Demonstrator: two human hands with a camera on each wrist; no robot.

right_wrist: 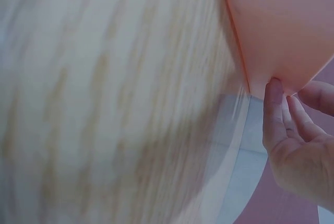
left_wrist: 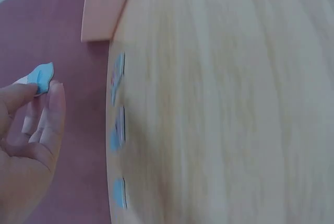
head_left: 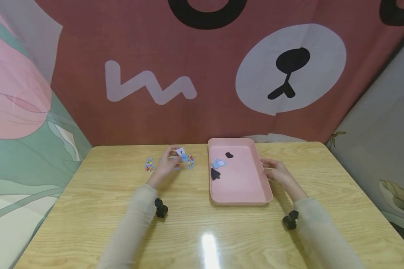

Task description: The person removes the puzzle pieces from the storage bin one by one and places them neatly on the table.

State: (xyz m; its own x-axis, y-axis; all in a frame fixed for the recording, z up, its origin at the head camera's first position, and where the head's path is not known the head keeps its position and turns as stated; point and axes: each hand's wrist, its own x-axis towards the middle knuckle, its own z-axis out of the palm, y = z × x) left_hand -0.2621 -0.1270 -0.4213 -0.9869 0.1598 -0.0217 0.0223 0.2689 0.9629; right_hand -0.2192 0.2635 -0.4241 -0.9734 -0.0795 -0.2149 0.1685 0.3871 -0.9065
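My left hand pinches a small flat piece, blue and white with a dark mark, between thumb and fingers, above the table near its back edge. Beneath and around that hand lie two patterned multicoloured pieces and a thin purplish piece, partly hidden. At the right side of a shallow pink tray, my right hand touches the outer wall and rim with fairly straight fingers. Inside the tray are blue-and-white pieces, dark pieces near the left wall, and another dark piece.
The wooden table meets a reddish-brown curtain with a cartoon bear print at its back edge. Black wrist devices are worn at both sleeves. Patterned cloth hangs at either side.
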